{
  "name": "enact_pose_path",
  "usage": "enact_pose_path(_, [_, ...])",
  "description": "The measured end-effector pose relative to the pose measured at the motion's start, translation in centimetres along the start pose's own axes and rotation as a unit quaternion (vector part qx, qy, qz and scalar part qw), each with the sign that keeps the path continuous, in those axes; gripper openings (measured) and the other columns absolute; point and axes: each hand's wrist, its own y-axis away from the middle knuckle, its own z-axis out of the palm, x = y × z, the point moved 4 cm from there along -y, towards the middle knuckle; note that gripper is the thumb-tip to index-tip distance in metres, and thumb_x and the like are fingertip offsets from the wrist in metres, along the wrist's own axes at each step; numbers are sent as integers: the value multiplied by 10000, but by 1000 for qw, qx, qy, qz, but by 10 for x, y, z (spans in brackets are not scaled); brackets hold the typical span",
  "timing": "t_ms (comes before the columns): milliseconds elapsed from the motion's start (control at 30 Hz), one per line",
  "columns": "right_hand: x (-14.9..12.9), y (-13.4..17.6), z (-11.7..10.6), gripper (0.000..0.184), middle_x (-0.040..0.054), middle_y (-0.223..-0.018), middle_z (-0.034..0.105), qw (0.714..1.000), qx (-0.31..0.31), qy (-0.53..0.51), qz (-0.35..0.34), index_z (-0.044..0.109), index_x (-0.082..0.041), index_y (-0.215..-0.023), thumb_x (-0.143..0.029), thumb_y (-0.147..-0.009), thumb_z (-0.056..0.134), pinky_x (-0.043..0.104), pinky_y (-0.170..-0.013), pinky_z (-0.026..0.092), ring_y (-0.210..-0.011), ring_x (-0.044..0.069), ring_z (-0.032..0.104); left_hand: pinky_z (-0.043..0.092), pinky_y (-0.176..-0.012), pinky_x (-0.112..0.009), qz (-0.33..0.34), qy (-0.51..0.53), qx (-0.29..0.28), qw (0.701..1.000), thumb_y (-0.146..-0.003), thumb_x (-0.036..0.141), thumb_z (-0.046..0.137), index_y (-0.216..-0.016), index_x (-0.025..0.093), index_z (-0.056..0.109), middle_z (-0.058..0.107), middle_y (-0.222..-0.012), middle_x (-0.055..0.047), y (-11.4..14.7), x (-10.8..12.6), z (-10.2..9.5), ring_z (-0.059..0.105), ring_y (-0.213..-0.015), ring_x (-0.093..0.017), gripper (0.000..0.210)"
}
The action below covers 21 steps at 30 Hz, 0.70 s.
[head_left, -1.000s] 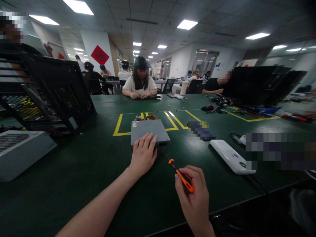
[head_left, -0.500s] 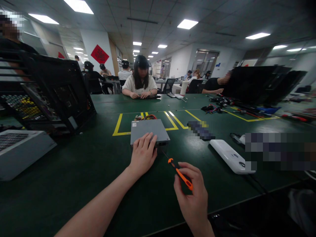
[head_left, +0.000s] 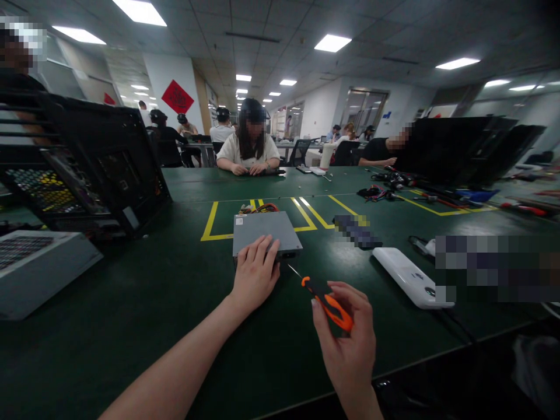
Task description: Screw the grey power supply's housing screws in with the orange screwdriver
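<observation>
Driver turned, box unmoved

My right grip (head_left: pixel 350 332) is closed around a screwdriver (head_left: pixel 343 315), thumb on one side of the orange-and-black handle and fingers on the other. Half a second ago the handle showed me a slim orange edge; now it has rolled round, and two orange strips stand out with black between them. My fingers have shifted with it, the whole grip sitting slightly further right. The shaft catches more light than it did, pale where it was dark, and slants up and left to the lower front of the power supply (head_left: pixel 266 227). Whether its tip touches the metal, I cannot tell.

My left grip (head_left: pixel 256 268) is unchanged: fingers lightly spread, laid over the near top edge of that grey box, its palm side hidden from me. The box has stayed where it was on the green table (head_left: pixel 271 356), right in front of me, bundled cables (head_left: pixel 269 207) behind it and a black socket (head_left: pixel 287 255) on its near face, just beside my fingers. It sits at the near edge of the yellow tape (head_left: pixel 212 221). Well to the right, the white device (head_left: pixel 405 277) lies as before; across the table, the seated person (head_left: pixel 247 149) has hardly changed pose.
</observation>
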Motion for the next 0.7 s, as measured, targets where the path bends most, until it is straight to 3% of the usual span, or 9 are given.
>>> enact_pose_path(200, [-7,-5,5,359,57,-1043,516,996,67,-52,-13,495,-212,-1036,-106,-729,648,384,-792,535,-978,186,561,297,-952,-402,-6,0,12,1000,-845,254,461,-1250,177,457,490,-1298,-91,0,0,3,400,-1210,-246,412])
enact_pose_path(300, [-9,-10,10,346,70,-1086,492,997,48,-58,-16,476,-210,-1058,-128,-757,627,387,-790,538,-946,178,576,297,-951,-401,-5,3,17,1000,-843,245,463,-1249,177,458,491,-1297,-92,0,0,3,400,-1210,-247,412])
enact_pose_path(533, [-16,-20,3,318,38,-894,502,995,22,94,-26,453,-188,-1082,-248,-800,586,291,-616,519,-753,147,551,299,-951,-406,-4,10,8,1000,-850,261,460,-1259,178,447,483,-1304,-94,1,-1,1,392,-1216,-249,417])
enact_pose_path(700, [-27,-20,6,299,70,-1009,530,994,-12,44,-94,450,-202,-1080,-110,-802,508,355,-792,504,-953,183,548,299,-950,-402,3,13,9,1000,-854,260,448,-1267,171,439,482,-1302,-99,1,-2,1,387,-1219,-249,422])
